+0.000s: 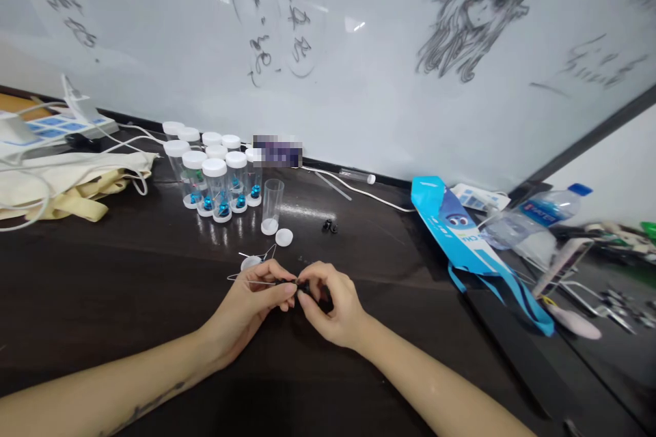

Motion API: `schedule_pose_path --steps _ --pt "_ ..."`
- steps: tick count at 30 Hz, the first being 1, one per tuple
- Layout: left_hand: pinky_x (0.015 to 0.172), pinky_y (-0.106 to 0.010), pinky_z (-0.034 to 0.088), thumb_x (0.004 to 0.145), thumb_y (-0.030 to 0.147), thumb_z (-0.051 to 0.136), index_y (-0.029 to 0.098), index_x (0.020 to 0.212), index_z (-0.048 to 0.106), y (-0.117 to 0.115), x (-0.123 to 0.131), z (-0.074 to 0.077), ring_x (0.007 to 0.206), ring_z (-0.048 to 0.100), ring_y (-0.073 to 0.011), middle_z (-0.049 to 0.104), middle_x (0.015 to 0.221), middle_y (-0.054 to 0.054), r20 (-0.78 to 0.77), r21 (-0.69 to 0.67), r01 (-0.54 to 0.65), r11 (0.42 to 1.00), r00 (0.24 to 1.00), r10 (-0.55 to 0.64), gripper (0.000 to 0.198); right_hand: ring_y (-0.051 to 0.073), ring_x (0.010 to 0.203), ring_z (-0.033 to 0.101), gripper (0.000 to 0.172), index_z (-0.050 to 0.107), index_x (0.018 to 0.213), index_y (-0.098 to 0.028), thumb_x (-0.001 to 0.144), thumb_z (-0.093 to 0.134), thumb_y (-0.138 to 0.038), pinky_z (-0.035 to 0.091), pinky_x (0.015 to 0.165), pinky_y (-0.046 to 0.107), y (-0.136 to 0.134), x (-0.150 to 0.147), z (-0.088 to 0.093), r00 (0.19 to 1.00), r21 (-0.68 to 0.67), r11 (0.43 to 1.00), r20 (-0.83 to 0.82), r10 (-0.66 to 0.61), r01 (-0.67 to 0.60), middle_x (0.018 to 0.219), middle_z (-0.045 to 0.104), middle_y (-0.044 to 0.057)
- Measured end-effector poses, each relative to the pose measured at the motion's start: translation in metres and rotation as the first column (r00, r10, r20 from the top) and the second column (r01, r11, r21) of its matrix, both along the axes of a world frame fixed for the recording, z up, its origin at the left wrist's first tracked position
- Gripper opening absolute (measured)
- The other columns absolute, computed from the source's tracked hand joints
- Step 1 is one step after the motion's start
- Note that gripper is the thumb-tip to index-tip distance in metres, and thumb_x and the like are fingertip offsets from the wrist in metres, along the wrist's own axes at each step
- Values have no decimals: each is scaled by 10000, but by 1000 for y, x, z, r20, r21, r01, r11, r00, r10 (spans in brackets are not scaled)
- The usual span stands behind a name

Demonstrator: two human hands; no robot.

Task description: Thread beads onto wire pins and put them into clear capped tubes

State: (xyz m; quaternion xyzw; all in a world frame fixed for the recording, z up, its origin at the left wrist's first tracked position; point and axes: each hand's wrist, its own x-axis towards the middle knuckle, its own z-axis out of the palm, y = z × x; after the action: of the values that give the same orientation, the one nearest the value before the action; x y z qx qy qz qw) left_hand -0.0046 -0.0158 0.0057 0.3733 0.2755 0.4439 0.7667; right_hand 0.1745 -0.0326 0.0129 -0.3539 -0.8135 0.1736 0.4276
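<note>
My left hand (251,297) and my right hand (338,304) meet low in the middle of the head view. The fingertips of both are closed on a small black piece (303,285), mostly covered by the fingers, so its kind does not show. A thin pale wire (238,278) sticks out leftward from my left fingers in a loop. Just beyond that hand lies a small white cap (251,262), with thin wire by it. Farther back, an uncapped clear tube (273,205) stands upright, and a white lid (284,237) lies beside it.
Several white-capped tubes (215,188), many with blue pieces inside, stand at back left. Small black parts (329,226) lie beyond my right hand. A blue bag (454,232) and a water bottle (543,212) are at right; cream cloth (76,177) and cables at left. A whiteboard (369,102) rises behind.
</note>
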Motion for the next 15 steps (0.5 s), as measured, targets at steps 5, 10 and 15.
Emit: schedule_pose_path --steps 5,10,15 --pt "591 -131 476 706 149 797 151 756 706 1 0 2 595 580 -58 658 665 19 6 -14 -54 998 999 54 104 104 583 514 254 493 1094 -202 862 577 -141 454 566 235 1 0 2 999 -82 996 -33 23 -25 716 519 -30" --pt "590 -129 480 701 153 800 151 755 711 1 -1 4 602 583 -60 654 663 18 8 -19 -76 997 997 76 104 109 626 560 212 523 1078 -198 878 570 -147 490 616 243 2 0 1 999 -85 996 -50 11 -15 751 560 -15" --pt "606 -131 490 700 152 803 152 766 718 2 0 3 619 602 -66 670 675 13 11 -15 -63 998 998 63 108 120 668 614 200 532 1075 -204 887 577 -153 508 628 237 1 0 1 996 -112 994 -84 4 -14 770 612 -4"
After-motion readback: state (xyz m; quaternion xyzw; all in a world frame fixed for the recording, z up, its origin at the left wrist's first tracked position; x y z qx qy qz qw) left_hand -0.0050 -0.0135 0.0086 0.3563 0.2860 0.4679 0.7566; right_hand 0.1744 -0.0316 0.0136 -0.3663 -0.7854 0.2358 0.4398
